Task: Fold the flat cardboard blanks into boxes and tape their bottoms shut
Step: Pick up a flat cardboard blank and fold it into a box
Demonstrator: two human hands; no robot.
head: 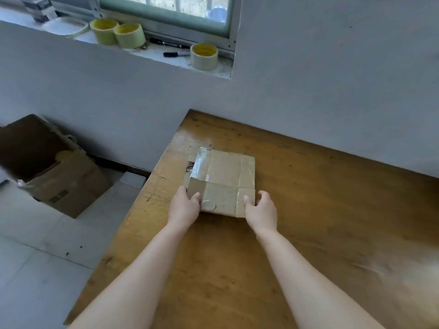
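Note:
A flat brown cardboard blank [224,176] lies on the wooden table [308,210] near its far left corner. Old clear tape shines on its left and near parts. My left hand [184,206] grips the blank's near left corner, where a small flap stands up. My right hand [261,210] grips the near right corner, thumb on top. Three rolls of tape stand on the window sill: two together [117,33] and one further right [204,55].
A large open cardboard carton [54,172] stands on the tiled floor left of the table. Two black markers [174,49] lie on the sill between the rolls. A grey wall runs along the table's far edge.

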